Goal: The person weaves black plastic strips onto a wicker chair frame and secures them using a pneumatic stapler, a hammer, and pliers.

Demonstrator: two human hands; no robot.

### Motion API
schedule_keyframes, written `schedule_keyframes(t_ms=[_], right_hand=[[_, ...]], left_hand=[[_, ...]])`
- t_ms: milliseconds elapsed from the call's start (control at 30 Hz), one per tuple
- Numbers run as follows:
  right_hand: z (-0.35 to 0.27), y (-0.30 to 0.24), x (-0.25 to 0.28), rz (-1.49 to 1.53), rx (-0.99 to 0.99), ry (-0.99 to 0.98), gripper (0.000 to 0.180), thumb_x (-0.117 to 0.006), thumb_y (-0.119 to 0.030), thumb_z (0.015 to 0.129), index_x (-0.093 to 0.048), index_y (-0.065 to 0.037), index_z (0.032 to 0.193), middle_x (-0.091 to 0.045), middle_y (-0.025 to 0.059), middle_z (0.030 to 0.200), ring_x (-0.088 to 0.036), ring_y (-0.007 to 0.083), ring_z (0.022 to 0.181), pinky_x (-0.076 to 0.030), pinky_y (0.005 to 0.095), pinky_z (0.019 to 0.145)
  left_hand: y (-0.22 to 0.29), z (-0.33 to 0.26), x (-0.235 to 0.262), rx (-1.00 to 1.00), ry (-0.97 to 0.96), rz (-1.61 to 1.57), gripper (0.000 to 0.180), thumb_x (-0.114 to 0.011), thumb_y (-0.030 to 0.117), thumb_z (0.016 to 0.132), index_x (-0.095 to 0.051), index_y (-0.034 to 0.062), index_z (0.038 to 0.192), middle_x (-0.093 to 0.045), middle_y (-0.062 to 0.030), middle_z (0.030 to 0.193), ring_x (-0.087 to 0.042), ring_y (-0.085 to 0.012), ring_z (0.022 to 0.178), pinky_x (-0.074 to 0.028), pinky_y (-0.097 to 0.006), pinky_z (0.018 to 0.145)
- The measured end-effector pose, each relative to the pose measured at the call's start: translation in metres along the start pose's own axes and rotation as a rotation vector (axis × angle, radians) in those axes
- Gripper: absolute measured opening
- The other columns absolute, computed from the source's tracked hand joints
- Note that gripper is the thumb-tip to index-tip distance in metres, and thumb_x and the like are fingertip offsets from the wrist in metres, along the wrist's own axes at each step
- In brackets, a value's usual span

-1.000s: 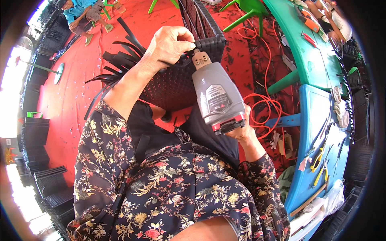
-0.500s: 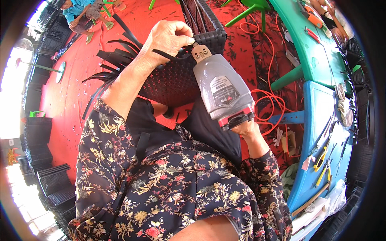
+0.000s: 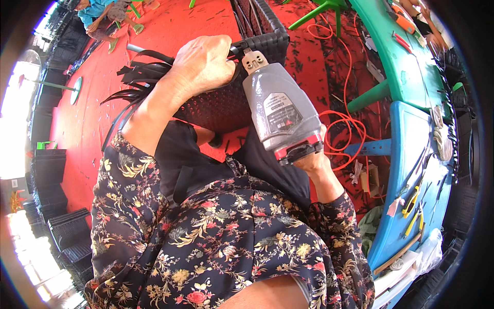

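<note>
A black woven basket-like piece point(image 3: 221, 109) of flat plastic strips stands in front of my knees, its wrapped rim point(image 3: 270, 38) toward the far side. My left hand point(image 3: 205, 64) is closed in a fist on a black strip point(image 3: 237, 50) at the rim's near corner. Loose strip ends point(image 3: 141, 72) fan out to the left of my wrist. My right hand point(image 3: 313, 160) grips a grey and red staple gun point(image 3: 280, 105) from beneath, and most of its fingers are hidden. The gun's metal nose point(image 3: 253, 61) meets the rim beside my left hand.
A blue table point(image 3: 383, 206) at right holds yellow-handled pliers point(image 3: 413, 224). Beyond it, a green table point(image 3: 417, 77) bears red-handled pliers point(image 3: 402, 42). An orange hose point(image 3: 342, 121) coils on the red floor point(image 3: 110, 134) among black scraps. Another person point(image 3: 100, 18) sits far left.
My left hand has gone from a raised fingertip pinch to a lower fist, drawing the strip in at the rim. The staple gun has shifted slightly left.
</note>
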State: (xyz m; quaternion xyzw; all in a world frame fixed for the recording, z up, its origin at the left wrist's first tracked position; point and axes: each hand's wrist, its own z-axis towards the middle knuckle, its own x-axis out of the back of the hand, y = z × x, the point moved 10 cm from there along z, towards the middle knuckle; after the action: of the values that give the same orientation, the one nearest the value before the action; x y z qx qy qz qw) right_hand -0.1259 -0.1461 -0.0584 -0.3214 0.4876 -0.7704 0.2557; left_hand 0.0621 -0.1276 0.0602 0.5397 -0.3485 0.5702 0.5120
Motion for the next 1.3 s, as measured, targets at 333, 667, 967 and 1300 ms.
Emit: schedule_keyframes(t_ms=[333,667,967,1300], right_hand=[[-0.012,-0.017,-0.003,-0.161,0.335,0.026,0.096,-0.083,-0.022,0.062,-0.032,-0.002,0.140,-0.063,0.0278,0.102,-0.066,0.0416,0.085,-0.054,0.0435,0.075],[-0.004,-0.018,-0.003,-0.239,0.230,0.012,0.085,-0.082,-0.016,0.057,-0.042,0.009,0.128,-0.062,0.0310,0.102,-0.065,0.0431,0.090,-0.052,0.0415,0.080],[-0.039,-0.009,0.057,0.303,-0.283,0.374,0.029,-0.074,-0.005,0.073,-0.058,-0.003,0.098,-0.065,0.0043,0.078,-0.062,0.0139,0.066,-0.051,0.0289,0.063],[-0.063,-0.012,0.277,-0.488,-0.470,0.494,0.077,-0.067,-0.010,0.074,-0.027,0.006,0.139,-0.062,0.0119,0.090,-0.062,0.0173,0.078,-0.048,0.0300,0.072]], left_hand=[[0.005,-0.006,0.006,-0.011,0.117,-0.029,0.017,-0.059,0.010,0.069,-0.058,-0.0015,0.080,-0.061,-0.0241,0.076,-0.059,-0.0435,0.080,-0.046,-0.050,0.071],[0.006,-0.001,0.001,-0.032,0.088,-0.070,0.013,-0.058,0.008,0.070,-0.057,-0.0004,0.080,-0.060,-0.0249,0.077,-0.057,-0.0439,0.080,-0.045,-0.050,0.069],[-0.008,0.006,-0.009,-0.051,0.100,-0.114,0.026,-0.069,0.025,0.073,-0.057,0.0042,0.083,-0.062,-0.0182,0.080,-0.060,-0.0396,0.081,-0.048,-0.044,0.070],[-0.011,0.022,-0.023,-0.185,0.085,-0.678,0.030,-0.062,0.011,0.084,-0.061,-0.0042,0.109,-0.066,-0.0077,0.095,-0.060,-0.0140,0.089,-0.046,-0.028,0.083]])
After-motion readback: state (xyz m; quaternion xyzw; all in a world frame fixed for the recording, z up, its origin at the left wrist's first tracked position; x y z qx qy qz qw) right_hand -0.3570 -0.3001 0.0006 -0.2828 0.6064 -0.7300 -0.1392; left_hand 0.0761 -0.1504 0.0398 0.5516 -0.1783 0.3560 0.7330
